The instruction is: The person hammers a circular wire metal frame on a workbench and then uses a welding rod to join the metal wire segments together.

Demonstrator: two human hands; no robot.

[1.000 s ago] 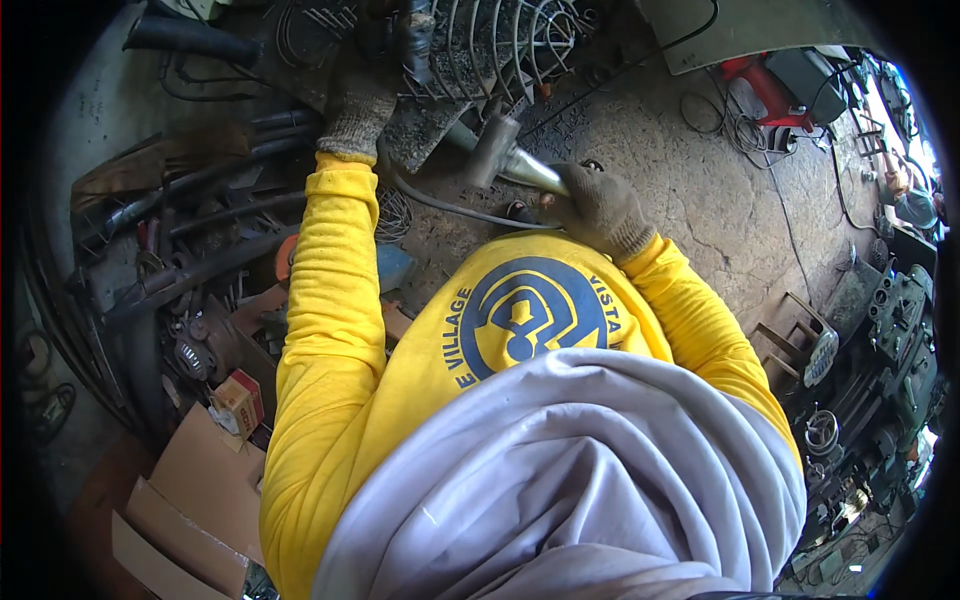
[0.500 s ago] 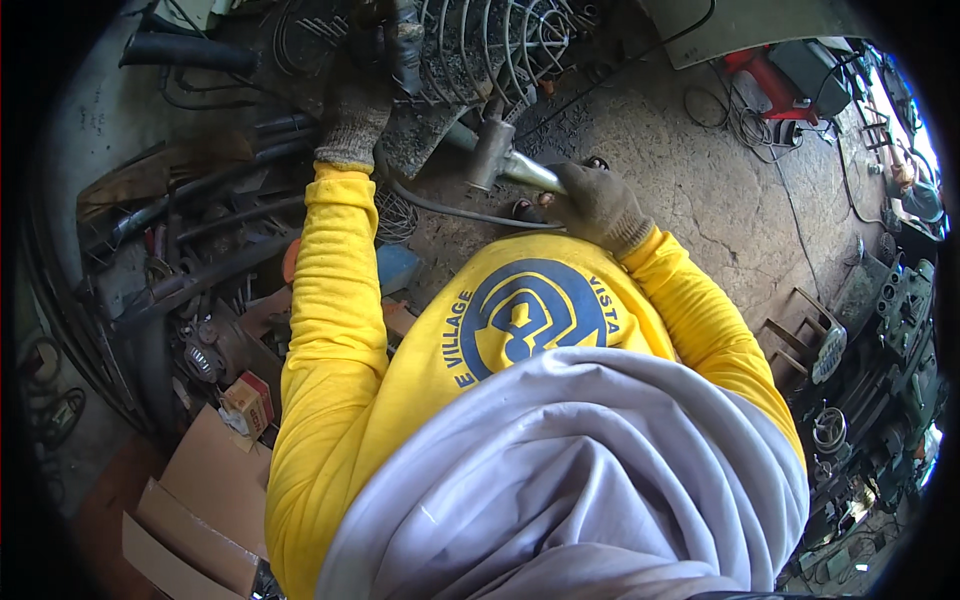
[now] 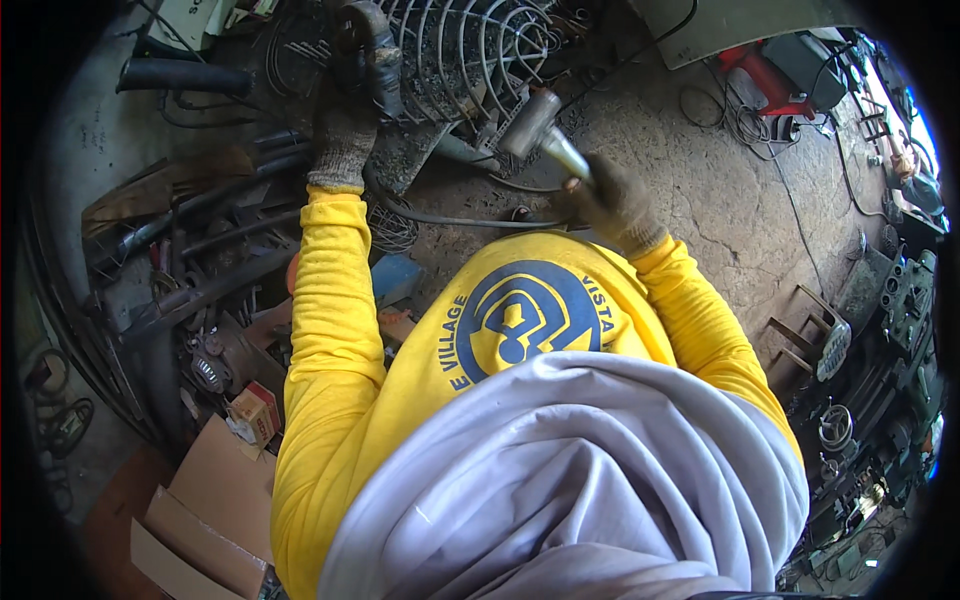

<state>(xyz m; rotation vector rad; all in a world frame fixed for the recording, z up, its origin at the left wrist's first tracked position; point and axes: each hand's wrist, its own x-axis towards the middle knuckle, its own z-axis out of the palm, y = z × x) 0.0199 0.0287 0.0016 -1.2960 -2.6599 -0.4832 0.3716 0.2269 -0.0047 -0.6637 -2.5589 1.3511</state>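
My right hand [image 3: 612, 203], in a dark work glove, grips the handle of a metal hammer [image 3: 535, 125] whose head is raised just in front of a round wire guard [image 3: 455, 50]. My left hand [image 3: 345, 140], also gloved, holds the dark metal part [image 3: 370, 40] at the left side of that guard. A black cable [image 3: 440, 215] loops across the ground between my two arms. Both sleeves are yellow.
Metal bars, pipes and scrap parts [image 3: 190, 260] pile up at the left. Flattened cardboard [image 3: 210, 500] lies at the lower left. Red equipment [image 3: 770, 70] with coiled wires stands at the upper right, and machine parts [image 3: 860, 400] line the right side on the concrete floor [image 3: 720, 200].
My right hand has lifted the hammer up and forward toward the wire guard. My left hand has stayed on the dark part. The view has shifted slightly.
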